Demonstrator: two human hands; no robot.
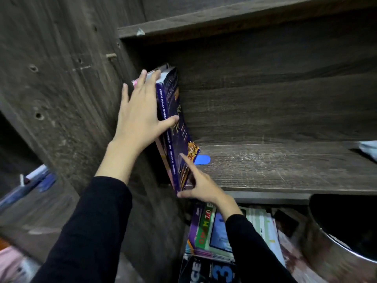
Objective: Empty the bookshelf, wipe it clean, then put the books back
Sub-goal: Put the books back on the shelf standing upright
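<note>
A thick purple book stands upright at the far left of the dark wooden shelf board, leaning against the shelf's left wall together with thinner books behind it. My left hand lies flat across the spines with fingers spread and the thumb hooked over the purple cover. My right hand touches the book's lower front corner, index finger stretched along the cover and thumb under the bottom edge. The rest of this shelf holds no books. A small blue tab lies on the board beside the book.
Below the shelf lies a pile of books and magazines. A dark round metal container stands at the lower right. The cabinet's side panel fills the left; blurred objects lie beyond it. A pale object shows at the shelf's right end.
</note>
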